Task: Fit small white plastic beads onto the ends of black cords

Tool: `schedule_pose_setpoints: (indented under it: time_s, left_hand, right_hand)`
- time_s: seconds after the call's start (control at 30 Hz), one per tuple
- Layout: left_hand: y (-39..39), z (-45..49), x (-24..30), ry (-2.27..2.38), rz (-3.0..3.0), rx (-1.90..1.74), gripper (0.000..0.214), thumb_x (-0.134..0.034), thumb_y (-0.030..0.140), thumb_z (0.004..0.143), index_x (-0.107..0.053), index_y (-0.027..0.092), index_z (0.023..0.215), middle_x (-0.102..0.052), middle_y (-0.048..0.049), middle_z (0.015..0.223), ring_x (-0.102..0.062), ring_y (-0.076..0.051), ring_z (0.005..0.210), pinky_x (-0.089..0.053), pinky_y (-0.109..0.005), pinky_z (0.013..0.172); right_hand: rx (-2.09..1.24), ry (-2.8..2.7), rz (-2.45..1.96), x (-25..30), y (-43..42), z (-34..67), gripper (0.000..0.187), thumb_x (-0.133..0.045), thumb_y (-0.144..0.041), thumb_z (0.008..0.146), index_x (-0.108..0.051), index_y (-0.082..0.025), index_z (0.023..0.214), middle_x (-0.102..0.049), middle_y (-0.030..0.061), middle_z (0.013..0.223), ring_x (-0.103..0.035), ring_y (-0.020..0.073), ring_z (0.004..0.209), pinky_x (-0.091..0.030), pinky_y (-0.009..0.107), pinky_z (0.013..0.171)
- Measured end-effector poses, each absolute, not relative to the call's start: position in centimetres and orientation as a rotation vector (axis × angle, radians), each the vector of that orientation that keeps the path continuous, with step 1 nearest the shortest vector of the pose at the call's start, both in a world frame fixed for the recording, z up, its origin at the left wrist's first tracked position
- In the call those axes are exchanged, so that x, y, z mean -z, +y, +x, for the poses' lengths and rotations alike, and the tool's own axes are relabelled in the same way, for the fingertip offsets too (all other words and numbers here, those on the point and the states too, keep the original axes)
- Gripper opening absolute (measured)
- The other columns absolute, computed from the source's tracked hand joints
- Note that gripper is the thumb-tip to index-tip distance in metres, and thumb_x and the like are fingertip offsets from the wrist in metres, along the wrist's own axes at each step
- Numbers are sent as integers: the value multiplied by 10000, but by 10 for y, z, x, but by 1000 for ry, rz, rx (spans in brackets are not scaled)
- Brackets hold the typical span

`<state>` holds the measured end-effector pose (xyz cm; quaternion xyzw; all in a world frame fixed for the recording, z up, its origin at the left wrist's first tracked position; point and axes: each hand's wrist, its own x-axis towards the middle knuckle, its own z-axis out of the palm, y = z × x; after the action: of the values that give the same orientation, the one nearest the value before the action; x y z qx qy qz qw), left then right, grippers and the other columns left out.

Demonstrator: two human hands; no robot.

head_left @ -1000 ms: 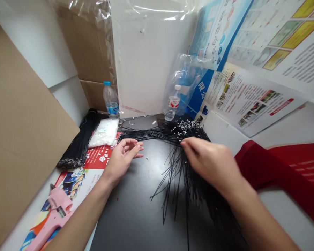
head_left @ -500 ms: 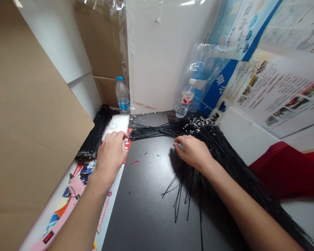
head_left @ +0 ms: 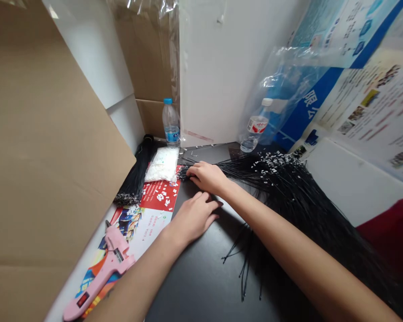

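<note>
Black tabletop (head_left: 191, 290) in a cardboard-walled corner: large loose bundle of black cords (head_left: 305, 210) lies right, white beads (head_left: 275, 160) on the upper part, lower ends (head_left: 245, 264) bare. A second black bundle (head_left: 134, 179) with beaded ends sits beside a bag of white beads (head_left: 161, 164). Right hand (head_left: 206, 176) has moved from mid-bundle to the cords' narrow end, fingers curled over them, pinch unclear; left hand (head_left: 195, 219), earlier at the bag, now lies flat on the tabletop, fingers slightly spread.
</note>
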<state>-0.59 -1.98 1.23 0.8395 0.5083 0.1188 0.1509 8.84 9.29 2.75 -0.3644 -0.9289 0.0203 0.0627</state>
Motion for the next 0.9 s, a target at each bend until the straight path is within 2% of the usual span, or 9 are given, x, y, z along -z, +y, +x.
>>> schedule_pose_setpoints:
  time_s: [0.1, 0.27, 0.43, 0.57, 0.67, 0.73, 0.83, 0.9]
  left_hand:
    - [-17, -6, -9, 1474, 2467, -310, 265, -519, 242, 963, -728, 208, 1123, -669, -102, 1063, -609, -262, 1038, -539, -364, 844]
    - [-12, -6, -6, 1441, 2552, -276, 245, -493, 198, 967, -739, 199, 967, -694, -71, 977, -623, -232, 943, -534, -321, 749]
    - [-12, -9, -5, 1472, 2498, -339, 246, -468, 178, 965, -707, 195, 1020, -704, -82, 1013, -631, -241, 998, -542, -340, 816]
    - [-13, -9, -3, 1519, 2454, -385, 260, -514, 194, 939, -663, 177, 1151, -699, -110, 1081, -640, -275, 1042, -541, -383, 857]
    - [-11, -5, -2, 1566, 2420, -379, 324, -502, 196, 947, -640, 194, 1240, -689, -115, 1066, -665, -276, 1002, -547, -372, 806]
    - [-11, -2, -2, 1622, 2382, -328, 301, -485, 196, 959, -678, 204, 1190, -685, -111, 1026, -673, -270, 966, -547, -359, 763]
    - [-11, 1, -1, 1645, 2374, -342, 244, -487, 208, 967, -714, 215, 1056, -685, -92, 1010, -658, -252, 977, -537, -339, 765]
    - [-12, 1, -1, 1631, 2388, -414, 222, -483, 208, 971, -703, 230, 983, -689, -68, 992, -651, -222, 964, -530, -314, 780]
  right_hand:
    - [-23, -2857, -1062, -25, 96, 78, 214, -558, -218, 932, -703, -219, 1090, -706, 69, 1122, -620, 219, 1057, -446, 263, 701]
    - [-26, -2816, -1044, -15, 100, 78, 239, -488, -228, 966, -725, -229, 998, -724, 56, 1066, -643, 207, 1012, -427, 260, 680]
    - [-126, -2671, -1074, -11, 97, 86, 233, -490, -230, 957, -721, -250, 977, -747, 32, 1018, -658, 194, 977, -425, 256, 703]
    - [-384, -2392, -1030, -19, 93, 87, 181, -511, -233, 936, -690, -211, 953, -747, 21, 926, -660, 151, 822, -452, 251, 717]
    - [-571, -2104, -874, -39, 85, 86, 149, -511, -220, 925, -650, -167, 938, -736, 29, 902, -649, 117, 786, -482, 232, 712]
    - [-591, -1976, -791, -63, 72, 88, 156, -497, -231, 936, -630, -157, 973, -728, 40, 912, -654, 109, 801, -492, 212, 673]
    - [-472, -1941, -725, -112, 42, 100, 211, -450, -265, 972, -611, -162, 1062, -704, 29, 950, -679, 105, 867, -492, 165, 633]
    - [-286, -1957, -700, -148, 20, 114, 264, -394, -301, 988, -607, -180, 1089, -669, -18, 933, -691, 94, 877, -495, 150, 642]
